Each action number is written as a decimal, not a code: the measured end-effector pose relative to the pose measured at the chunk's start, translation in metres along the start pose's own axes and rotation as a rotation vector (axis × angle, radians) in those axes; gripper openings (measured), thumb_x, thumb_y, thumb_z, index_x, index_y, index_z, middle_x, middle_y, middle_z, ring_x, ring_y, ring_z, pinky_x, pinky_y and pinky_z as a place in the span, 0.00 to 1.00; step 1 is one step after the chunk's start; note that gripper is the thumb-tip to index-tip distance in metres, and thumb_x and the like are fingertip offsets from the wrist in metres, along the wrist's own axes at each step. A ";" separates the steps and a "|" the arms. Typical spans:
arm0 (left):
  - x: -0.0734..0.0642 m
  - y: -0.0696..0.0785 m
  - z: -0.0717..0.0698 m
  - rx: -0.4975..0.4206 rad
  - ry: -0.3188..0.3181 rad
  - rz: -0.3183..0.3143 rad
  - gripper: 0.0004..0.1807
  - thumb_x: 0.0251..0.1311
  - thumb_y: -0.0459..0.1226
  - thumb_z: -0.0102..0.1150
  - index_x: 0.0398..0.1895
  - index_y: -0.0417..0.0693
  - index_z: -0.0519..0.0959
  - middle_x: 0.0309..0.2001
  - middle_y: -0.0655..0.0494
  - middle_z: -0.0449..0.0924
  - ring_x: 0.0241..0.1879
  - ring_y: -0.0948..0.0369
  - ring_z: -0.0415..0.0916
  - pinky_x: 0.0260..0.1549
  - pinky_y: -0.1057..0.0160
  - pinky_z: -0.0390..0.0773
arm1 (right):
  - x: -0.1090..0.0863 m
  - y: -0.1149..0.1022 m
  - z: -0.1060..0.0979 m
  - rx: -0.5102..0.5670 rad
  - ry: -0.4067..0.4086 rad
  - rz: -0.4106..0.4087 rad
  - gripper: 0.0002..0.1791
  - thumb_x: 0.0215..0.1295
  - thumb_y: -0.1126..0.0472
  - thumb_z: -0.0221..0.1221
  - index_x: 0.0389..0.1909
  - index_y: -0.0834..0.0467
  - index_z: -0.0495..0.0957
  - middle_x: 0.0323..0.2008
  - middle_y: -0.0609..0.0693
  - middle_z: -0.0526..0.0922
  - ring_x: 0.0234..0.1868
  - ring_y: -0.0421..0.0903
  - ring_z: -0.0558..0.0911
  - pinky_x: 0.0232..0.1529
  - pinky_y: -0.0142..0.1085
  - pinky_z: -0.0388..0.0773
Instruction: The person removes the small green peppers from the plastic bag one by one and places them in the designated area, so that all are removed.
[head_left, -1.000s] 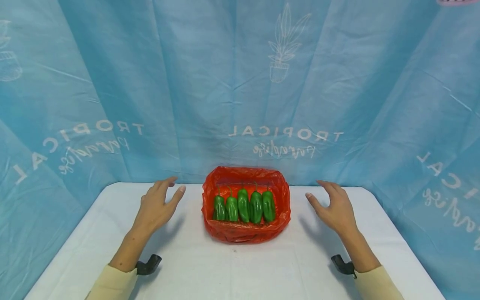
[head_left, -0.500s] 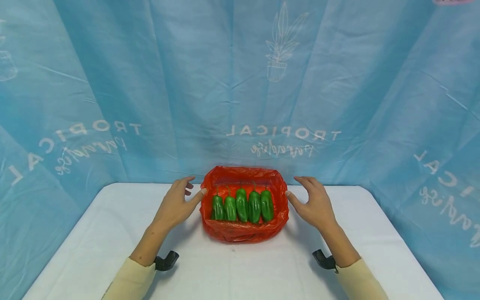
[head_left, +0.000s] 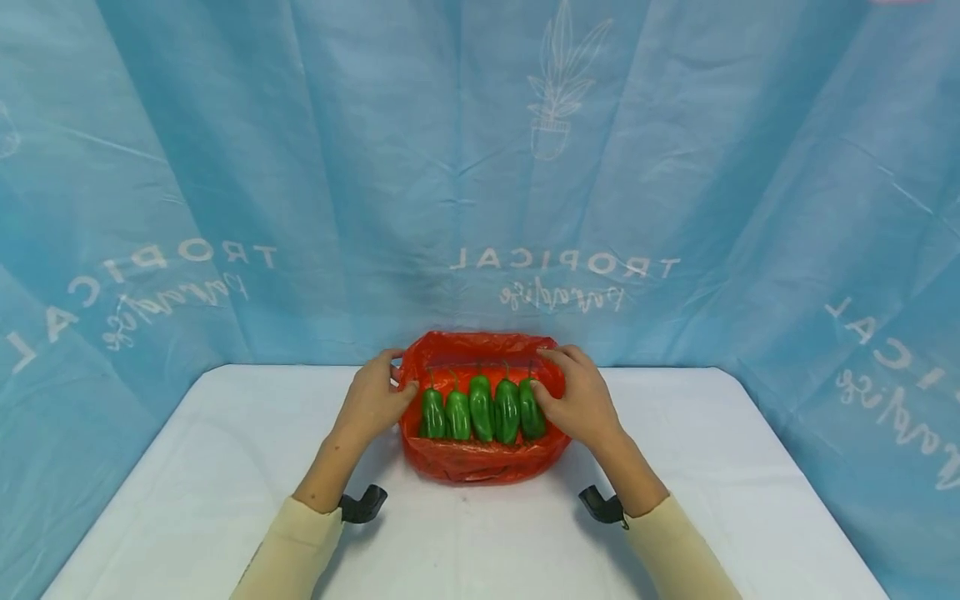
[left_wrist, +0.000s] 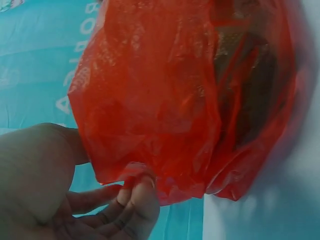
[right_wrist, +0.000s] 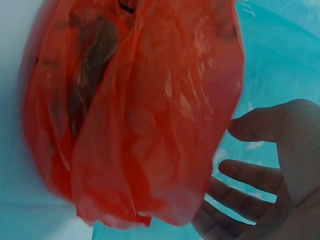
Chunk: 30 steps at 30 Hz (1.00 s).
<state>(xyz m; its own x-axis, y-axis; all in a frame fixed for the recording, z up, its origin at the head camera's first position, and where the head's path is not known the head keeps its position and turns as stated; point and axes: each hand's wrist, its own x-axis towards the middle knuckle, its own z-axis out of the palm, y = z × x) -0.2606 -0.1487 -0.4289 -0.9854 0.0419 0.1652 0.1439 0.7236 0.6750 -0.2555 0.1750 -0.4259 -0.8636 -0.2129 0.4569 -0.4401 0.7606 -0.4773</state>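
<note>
A red plastic bag (head_left: 480,463) stands on the table with its mouth wide open, its rim folded out. Several green peppers (head_left: 482,408) lie side by side in it, stems pointing away from me. At the left rim my left hand (head_left: 372,402) pinches the plastic, thumb over the inside and curled fingers outside, as the left wrist view shows. My right hand (head_left: 583,398) reaches over the right rim, its thumb (right_wrist: 255,124) close to the bag's edge. Its fingers are spread and loosely bent, their tips partly hidden by the bag in the right wrist view.
A white cloth covers the table (head_left: 480,550). Behind and around it hangs a blue printed curtain (head_left: 390,167). Dark wrist mounts (head_left: 363,504) sit at both cuffs.
Both hands have moved inward from either side to the bag's rim. The left fingers have taken hold of the left edge; bag and peppers stay in place.
</note>
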 end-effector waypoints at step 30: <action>-0.004 -0.003 0.008 -0.073 0.092 0.029 0.28 0.66 0.33 0.64 0.69 0.34 0.75 0.44 0.45 0.81 0.26 0.60 0.75 0.23 0.61 0.77 | 0.008 -0.016 0.029 -0.092 -0.169 0.145 0.28 0.64 0.59 0.72 0.63 0.66 0.80 0.56 0.61 0.82 0.55 0.58 0.83 0.58 0.53 0.82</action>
<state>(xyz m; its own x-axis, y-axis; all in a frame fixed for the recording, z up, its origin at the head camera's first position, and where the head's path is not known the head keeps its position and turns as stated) -0.2582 -0.1455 -0.4374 -0.9686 -0.0036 0.2487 0.1820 0.6710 0.7188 -0.2632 0.1435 -0.4364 -0.9486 -0.1912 0.2523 -0.2907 0.8416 -0.4552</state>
